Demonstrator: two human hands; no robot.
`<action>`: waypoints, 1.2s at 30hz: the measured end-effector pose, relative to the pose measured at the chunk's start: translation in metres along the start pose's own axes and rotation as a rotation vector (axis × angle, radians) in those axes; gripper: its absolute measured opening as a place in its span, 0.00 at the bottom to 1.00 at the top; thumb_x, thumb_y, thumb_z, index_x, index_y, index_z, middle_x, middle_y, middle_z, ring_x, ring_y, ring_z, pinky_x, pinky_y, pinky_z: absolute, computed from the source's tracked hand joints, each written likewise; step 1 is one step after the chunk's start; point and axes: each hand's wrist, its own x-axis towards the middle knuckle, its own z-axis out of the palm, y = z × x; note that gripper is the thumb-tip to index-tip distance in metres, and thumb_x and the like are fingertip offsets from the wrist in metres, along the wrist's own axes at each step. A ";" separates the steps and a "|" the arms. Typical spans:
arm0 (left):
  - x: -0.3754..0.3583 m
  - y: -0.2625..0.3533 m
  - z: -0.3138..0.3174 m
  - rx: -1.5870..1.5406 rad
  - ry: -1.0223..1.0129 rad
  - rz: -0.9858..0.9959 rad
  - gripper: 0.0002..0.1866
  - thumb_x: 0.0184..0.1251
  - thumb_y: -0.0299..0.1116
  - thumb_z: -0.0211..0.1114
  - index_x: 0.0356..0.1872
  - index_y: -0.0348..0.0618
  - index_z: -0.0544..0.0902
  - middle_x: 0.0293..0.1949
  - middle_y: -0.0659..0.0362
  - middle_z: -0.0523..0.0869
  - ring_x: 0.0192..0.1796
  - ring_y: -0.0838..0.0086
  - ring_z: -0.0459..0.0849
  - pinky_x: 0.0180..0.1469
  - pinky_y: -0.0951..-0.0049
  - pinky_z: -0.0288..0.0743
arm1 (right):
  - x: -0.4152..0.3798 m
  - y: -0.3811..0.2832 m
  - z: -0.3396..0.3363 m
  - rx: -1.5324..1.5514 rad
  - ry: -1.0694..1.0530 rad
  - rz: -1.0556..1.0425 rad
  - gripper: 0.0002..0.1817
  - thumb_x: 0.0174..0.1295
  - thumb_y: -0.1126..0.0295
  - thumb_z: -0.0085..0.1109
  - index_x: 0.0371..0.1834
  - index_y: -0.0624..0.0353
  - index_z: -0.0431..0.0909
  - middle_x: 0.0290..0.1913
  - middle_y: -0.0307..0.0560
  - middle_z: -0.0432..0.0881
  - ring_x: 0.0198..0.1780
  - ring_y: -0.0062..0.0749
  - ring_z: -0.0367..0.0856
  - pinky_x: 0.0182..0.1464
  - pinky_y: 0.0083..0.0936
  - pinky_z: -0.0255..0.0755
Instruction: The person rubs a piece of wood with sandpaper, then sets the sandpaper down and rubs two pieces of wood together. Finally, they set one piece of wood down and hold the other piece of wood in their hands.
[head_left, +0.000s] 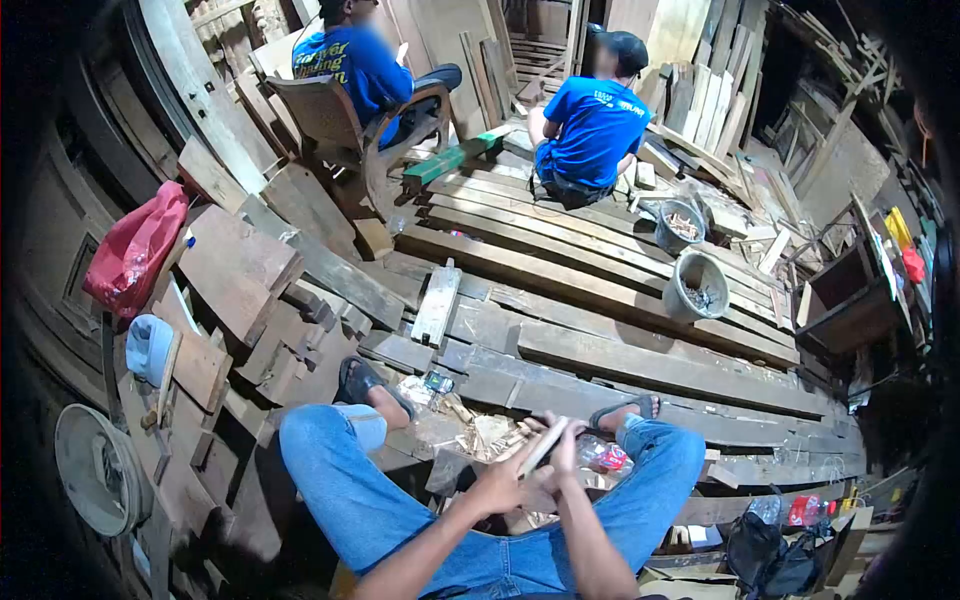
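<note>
A short, pale strip of wood [542,447] is tilted up between my hands, over the gap between my knees. My left hand [502,484] is closed around its lower part. My right hand [564,462] is pressed against the strip from the right side, its fingers partly hidden behind the wood. Below them lies a heap of wood shavings and offcuts [490,433]. A clear plastic bottle with a red label [606,457] lies just right of my right hand.
Long planks [620,365] cover the floor ahead. A grey bucket [697,287] and a smaller bucket [680,226] stand right. One person in blue [590,130] sits low on the planks; another [345,75] sits in a wooden chair [325,115]. Boards [240,265] are stacked left.
</note>
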 end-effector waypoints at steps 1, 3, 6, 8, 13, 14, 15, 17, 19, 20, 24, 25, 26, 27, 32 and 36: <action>-0.004 0.010 -0.002 0.007 -0.046 -0.059 0.40 0.76 0.47 0.65 0.83 0.48 0.58 0.73 0.39 0.74 0.74 0.58 0.75 0.73 0.60 0.68 | -0.007 -0.013 0.006 -0.017 0.028 -0.035 0.50 0.72 0.23 0.27 0.82 0.51 0.59 0.64 0.60 0.81 0.59 0.50 0.82 0.63 0.46 0.77; 0.004 0.020 -0.012 -0.012 -0.138 -0.176 0.40 0.76 0.52 0.63 0.82 0.51 0.59 0.70 0.39 0.76 0.72 0.54 0.77 0.72 0.59 0.70 | -0.008 -0.007 0.004 0.000 -0.029 -0.045 0.47 0.74 0.26 0.27 0.81 0.51 0.59 0.63 0.59 0.82 0.57 0.46 0.83 0.61 0.44 0.78; 0.014 0.022 -0.017 0.000 -0.148 -0.274 0.35 0.80 0.52 0.57 0.82 0.55 0.61 0.67 0.40 0.80 0.69 0.49 0.80 0.71 0.59 0.71 | -0.028 0.006 0.016 -0.078 -0.041 0.014 0.43 0.77 0.29 0.24 0.75 0.52 0.66 0.59 0.57 0.83 0.55 0.44 0.83 0.59 0.43 0.79; 0.014 0.005 -0.006 0.050 -0.145 -0.297 0.32 0.83 0.49 0.53 0.81 0.54 0.61 0.68 0.40 0.79 0.69 0.48 0.79 0.71 0.58 0.70 | -0.013 0.006 0.004 -0.054 -0.035 -0.055 0.44 0.76 0.29 0.23 0.73 0.54 0.67 0.58 0.57 0.84 0.54 0.44 0.83 0.58 0.43 0.79; 0.007 0.009 0.010 0.046 -0.130 -0.095 0.28 0.86 0.48 0.44 0.80 0.51 0.65 0.68 0.39 0.79 0.69 0.46 0.79 0.69 0.54 0.72 | -0.028 -0.025 0.011 0.166 0.103 -0.122 0.45 0.75 0.27 0.23 0.71 0.53 0.69 0.52 0.55 0.84 0.51 0.41 0.81 0.56 0.39 0.77; 0.014 0.013 0.005 0.070 -0.147 -0.161 0.28 0.86 0.48 0.45 0.79 0.50 0.65 0.66 0.38 0.80 0.67 0.44 0.80 0.67 0.54 0.74 | -0.028 -0.015 0.007 0.126 0.045 -0.087 0.45 0.75 0.26 0.23 0.72 0.52 0.69 0.52 0.53 0.84 0.52 0.40 0.81 0.57 0.37 0.77; 0.020 0.021 -0.001 0.088 -0.163 -0.229 0.28 0.86 0.49 0.45 0.79 0.50 0.66 0.64 0.37 0.81 0.65 0.43 0.81 0.65 0.53 0.75 | -0.028 -0.004 0.004 0.080 -0.010 -0.048 0.45 0.74 0.26 0.23 0.72 0.50 0.69 0.52 0.52 0.85 0.52 0.39 0.81 0.58 0.36 0.76; 0.022 0.029 -0.002 0.155 -0.203 -0.324 0.28 0.85 0.49 0.46 0.78 0.50 0.68 0.65 0.39 0.80 0.64 0.42 0.82 0.65 0.52 0.76 | -0.024 0.004 -0.002 0.052 -0.030 -0.045 0.48 0.74 0.25 0.23 0.74 0.56 0.67 0.52 0.53 0.85 0.54 0.41 0.81 0.60 0.36 0.76; 0.007 0.011 0.016 0.147 -0.098 -0.104 0.28 0.84 0.49 0.46 0.78 0.51 0.68 0.69 0.38 0.77 0.65 0.43 0.81 0.68 0.52 0.74 | -0.024 -0.014 0.001 0.081 0.079 -0.174 0.49 0.75 0.26 0.21 0.75 0.59 0.65 0.53 0.55 0.85 0.55 0.42 0.81 0.61 0.38 0.76; -0.001 0.002 0.023 0.099 -0.072 -0.019 0.28 0.85 0.50 0.45 0.79 0.51 0.68 0.72 0.39 0.74 0.67 0.44 0.80 0.70 0.53 0.73 | -0.026 -0.028 0.001 0.139 0.125 -0.134 0.48 0.76 0.28 0.19 0.75 0.59 0.65 0.52 0.56 0.85 0.54 0.41 0.82 0.61 0.40 0.76; 0.010 0.029 0.005 0.116 -0.135 -0.206 0.28 0.84 0.49 0.47 0.79 0.52 0.67 0.62 0.36 0.81 0.61 0.39 0.82 0.64 0.49 0.76 | -0.044 -0.013 0.014 0.024 0.115 -0.119 0.46 0.78 0.30 0.19 0.73 0.58 0.69 0.48 0.52 0.86 0.50 0.39 0.82 0.57 0.36 0.77; 0.014 0.024 0.004 0.157 -0.124 -0.215 0.28 0.84 0.48 0.48 0.79 0.54 0.67 0.58 0.35 0.84 0.59 0.37 0.83 0.61 0.48 0.77 | -0.038 -0.002 0.007 0.036 0.050 -0.100 0.45 0.78 0.30 0.19 0.72 0.57 0.69 0.47 0.51 0.86 0.48 0.38 0.82 0.56 0.35 0.78; 0.012 0.021 0.007 0.100 -0.046 -0.075 0.27 0.83 0.46 0.50 0.79 0.56 0.67 0.50 0.34 0.86 0.54 0.35 0.84 0.55 0.45 0.78 | -0.031 -0.001 0.005 0.118 0.033 -0.108 0.45 0.77 0.30 0.20 0.70 0.57 0.72 0.45 0.49 0.86 0.47 0.37 0.82 0.53 0.34 0.78; 0.008 0.027 0.010 0.134 -0.079 -0.096 0.27 0.83 0.46 0.50 0.78 0.57 0.67 0.50 0.34 0.86 0.53 0.35 0.84 0.54 0.45 0.78 | -0.032 -0.013 0.010 0.160 0.071 -0.106 0.44 0.76 0.28 0.21 0.69 0.55 0.71 0.44 0.47 0.85 0.47 0.36 0.81 0.51 0.33 0.77; 0.002 0.031 0.005 0.307 -0.103 -0.137 0.28 0.80 0.44 0.53 0.78 0.58 0.67 0.45 0.35 0.87 0.47 0.36 0.86 0.49 0.43 0.79 | -0.022 -0.025 -0.009 0.238 0.022 -0.137 0.42 0.75 0.27 0.23 0.66 0.52 0.70 0.46 0.45 0.84 0.50 0.36 0.81 0.52 0.35 0.76; 0.006 0.039 0.000 0.368 -0.148 -0.206 0.29 0.80 0.44 0.55 0.79 0.59 0.66 0.43 0.33 0.86 0.48 0.36 0.86 0.50 0.42 0.79 | -0.031 -0.004 0.005 0.273 0.029 -0.034 0.44 0.74 0.26 0.23 0.66 0.53 0.71 0.44 0.46 0.85 0.43 0.37 0.83 0.46 0.35 0.79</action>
